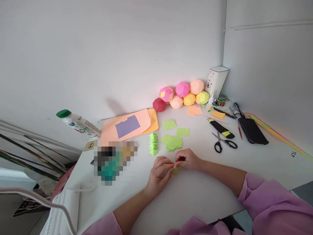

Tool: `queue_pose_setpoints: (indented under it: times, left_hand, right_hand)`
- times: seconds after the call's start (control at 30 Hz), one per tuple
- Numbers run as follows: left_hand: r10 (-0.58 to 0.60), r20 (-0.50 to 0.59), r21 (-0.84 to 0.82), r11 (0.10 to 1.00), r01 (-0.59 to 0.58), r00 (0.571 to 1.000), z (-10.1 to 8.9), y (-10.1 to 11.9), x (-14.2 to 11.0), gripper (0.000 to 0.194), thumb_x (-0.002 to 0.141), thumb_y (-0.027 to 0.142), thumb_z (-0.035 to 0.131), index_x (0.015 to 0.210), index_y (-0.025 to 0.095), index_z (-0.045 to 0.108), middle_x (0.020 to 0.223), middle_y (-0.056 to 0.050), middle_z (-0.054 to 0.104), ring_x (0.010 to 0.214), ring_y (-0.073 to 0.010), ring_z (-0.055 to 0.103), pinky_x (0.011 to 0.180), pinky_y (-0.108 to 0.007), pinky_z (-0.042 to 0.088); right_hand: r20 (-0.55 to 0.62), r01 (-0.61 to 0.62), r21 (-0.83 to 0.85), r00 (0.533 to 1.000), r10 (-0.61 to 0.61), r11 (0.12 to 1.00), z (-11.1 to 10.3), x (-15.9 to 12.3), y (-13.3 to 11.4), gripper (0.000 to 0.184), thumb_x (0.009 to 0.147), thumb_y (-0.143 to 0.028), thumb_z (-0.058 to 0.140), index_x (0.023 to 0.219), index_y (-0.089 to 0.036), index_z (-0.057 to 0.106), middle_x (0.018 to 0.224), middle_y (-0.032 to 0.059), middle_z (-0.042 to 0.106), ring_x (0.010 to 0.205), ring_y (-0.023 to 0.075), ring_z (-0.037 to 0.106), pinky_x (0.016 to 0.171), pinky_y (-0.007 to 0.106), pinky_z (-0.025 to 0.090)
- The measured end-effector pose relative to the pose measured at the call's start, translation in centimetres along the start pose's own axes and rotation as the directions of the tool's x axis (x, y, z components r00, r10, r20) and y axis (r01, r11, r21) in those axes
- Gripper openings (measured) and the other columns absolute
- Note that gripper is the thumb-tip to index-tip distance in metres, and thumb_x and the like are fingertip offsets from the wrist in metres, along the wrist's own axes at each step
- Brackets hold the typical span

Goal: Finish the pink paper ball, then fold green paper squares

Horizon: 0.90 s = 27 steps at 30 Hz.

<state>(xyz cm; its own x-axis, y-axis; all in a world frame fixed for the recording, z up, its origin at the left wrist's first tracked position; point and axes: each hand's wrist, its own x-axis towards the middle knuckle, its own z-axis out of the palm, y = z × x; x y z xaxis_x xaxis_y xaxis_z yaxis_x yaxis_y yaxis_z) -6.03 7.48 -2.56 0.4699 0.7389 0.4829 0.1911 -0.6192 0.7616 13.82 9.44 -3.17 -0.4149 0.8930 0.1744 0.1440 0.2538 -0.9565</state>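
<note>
My left hand (pixel 160 173) and my right hand (pixel 188 159) meet near the middle of the table, fingertips almost touching. Both pinch a small piece of light green paper (pixel 175 170), mostly hidden behind the fingers. Just beyond my hands lies a loose pile of green paper rectangles (pixel 174 143). Two more green sheets lie apart behind it, one (pixel 169 124) farther back and one (pixel 183 132) to the right. Left of the pile, several folded green paper pieces (pixel 153 144) stand nested in a column.
Faceted paper balls (pixel 183 89) are stacked against the wall. Scissors (pixel 222 142), a utility knife (pixel 221 128) and a black phone-like case (pixel 253 130) lie right. Peach paper (pixel 144 121), a green-capped bottle (pixel 79 124) and a blurred-out patch are left. A white container (pixel 217 81) stands in the corner.
</note>
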Motion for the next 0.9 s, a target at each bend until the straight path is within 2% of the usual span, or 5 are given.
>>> queue_pose_setpoints:
  times: [0.2, 0.47, 0.73, 0.9]
  left_hand:
    - [-0.039, -0.009, -0.043, 0.998, 0.039, 0.999, 0.18, 0.22, 0.16, 0.014, 0.086, 0.021, 0.055, 0.086, 0.024, 0.069, 0.081, -0.007, 0.068, 0.085, -0.0224, 0.056, 0.080, -0.041, 0.045]
    - [-0.082, -0.025, -0.035, 0.996, 0.081, 0.996, 0.10, 0.50, 0.08, 0.014, 0.085, 0.019, 0.056, 0.080, 0.023, 0.068, 0.078, -0.007, 0.066, 0.084, -0.0225, 0.055, 0.080, -0.040, 0.045]
    - [-0.120, -0.078, -0.069, 0.991, 0.115, 0.990, 0.10, 0.43, 0.00, 0.012, 0.085, 0.021, 0.057, 0.080, 0.023, 0.067, 0.079, -0.006, 0.066, 0.084, -0.0218, 0.056, 0.079, -0.039, 0.046]
    - [-0.058, -0.032, -0.032, 0.998, 0.057, 0.998, -0.02, 0.45, 0.11, 0.012, 0.086, 0.020, 0.055, 0.089, 0.022, 0.066, 0.086, -0.007, 0.066, 0.087, -0.0216, 0.057, 0.082, -0.041, 0.046]
  right_hand:
    - [0.024, 0.030, -0.069, 0.999, -0.029, 0.997, 0.05, 0.05, 0.14, 0.050, 0.068, -0.063, 0.067, 0.058, -0.016, 0.055, 0.055, -0.0010, 0.053, 0.050, 0.0093, 0.042, 0.046, 0.023, 0.033]
    - [0.095, 0.055, -0.101, 0.994, -0.045, 0.993, 0.00, 0.17, 0.32, 0.050, 0.071, -0.063, 0.064, 0.059, -0.015, 0.058, 0.056, 0.0002, 0.055, 0.051, 0.0096, 0.044, 0.048, 0.023, 0.033]
    - [0.103, 0.048, -0.098, 0.994, -0.037, 0.994, -0.12, 0.21, 0.41, 0.048, 0.071, -0.060, 0.066, 0.059, -0.014, 0.058, 0.056, 0.0001, 0.055, 0.050, 0.0091, 0.043, 0.047, 0.022, 0.033]
    - [0.127, 0.029, -0.081, 0.992, -0.019, 0.996, -0.15, 0.14, 0.36, 0.045, 0.070, -0.057, 0.069, 0.061, -0.014, 0.059, 0.057, -0.0003, 0.055, 0.051, 0.0092, 0.044, 0.048, 0.022, 0.035]
